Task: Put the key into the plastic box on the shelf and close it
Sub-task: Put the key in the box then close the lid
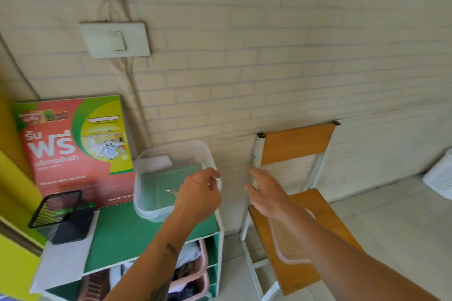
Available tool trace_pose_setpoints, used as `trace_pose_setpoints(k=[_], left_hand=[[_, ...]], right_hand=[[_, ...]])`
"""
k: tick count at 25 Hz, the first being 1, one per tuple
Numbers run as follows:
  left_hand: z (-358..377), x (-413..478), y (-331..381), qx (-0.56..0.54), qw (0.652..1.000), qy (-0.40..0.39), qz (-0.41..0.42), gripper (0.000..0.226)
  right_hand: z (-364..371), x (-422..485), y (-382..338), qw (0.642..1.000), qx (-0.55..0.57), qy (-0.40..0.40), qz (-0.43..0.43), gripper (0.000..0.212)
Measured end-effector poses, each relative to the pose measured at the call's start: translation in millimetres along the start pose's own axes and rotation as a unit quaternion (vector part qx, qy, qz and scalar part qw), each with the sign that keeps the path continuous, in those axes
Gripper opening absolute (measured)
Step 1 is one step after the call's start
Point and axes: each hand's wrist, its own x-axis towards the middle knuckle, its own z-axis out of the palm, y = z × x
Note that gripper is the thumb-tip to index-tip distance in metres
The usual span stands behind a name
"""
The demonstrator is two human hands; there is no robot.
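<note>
A clear plastic box stands open on the green top of the shelf, against the brick wall. A small metallic key lies on the box's bottom. My left hand hovers over the box's right rim, fingers loosely curled with nothing in them. My right hand is out to the right of the box with fingers spread, above the wooden chair. The box's clear lid lies on the chair seat, partly under my right forearm.
A red and green carton leans on the wall behind the box. A black mesh holder sits on white paper at the shelf's left. Pink baskets fill the shelf below. A white basket stands on the floor far right.
</note>
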Motion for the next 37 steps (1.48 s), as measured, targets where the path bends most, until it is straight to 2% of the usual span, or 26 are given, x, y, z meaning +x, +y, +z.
trace_pose_setpoints(k=[4,10,14,20,24,30,33,37], left_hand=[[61.3,-1.3,36.6,-0.011,0.998,-0.031,0.048,0.031],[182.8,0.0,73.0,-0.005,0.993,-0.119,-0.019,0.031],[272.3,-2.1,55.6,0.037,0.983,-0.156,-0.093,0.026],[373.8,4.5,3.1,0.179,0.945,-0.232,-0.147,0.039],[423.9,13.2,-24.0,0.209,0.93,-0.253,-0.168,0.042],[476.0,27.8,-70.7,0.146,0.925,-0.259,-0.236,0.049],[485.0,26.2,-80.8,0.101,0.928,-0.249,-0.257,0.054],[475.5,19.5,-81.8,0.052,0.933,-0.234,-0.27,0.06]], right_hand=[[-31.1,-8.7,82.2,0.998,0.003,-0.011,0.058,0.051],[-57.2,-11.4,207.6,0.989,0.018,-0.054,0.136,0.057],[-44.1,-9.1,288.1,0.982,0.013,-0.09,0.165,0.05],[12.1,13.5,382.7,0.964,0.006,-0.133,0.23,0.054],[52.0,38.3,423.0,0.957,0.019,-0.146,0.251,0.053],[95.8,62.7,468.3,0.955,0.024,-0.085,0.284,0.053],[109.0,58.6,475.2,0.946,0.071,-0.075,0.308,0.055],[109.5,49.1,464.4,0.95,0.081,-0.064,0.295,0.059]])
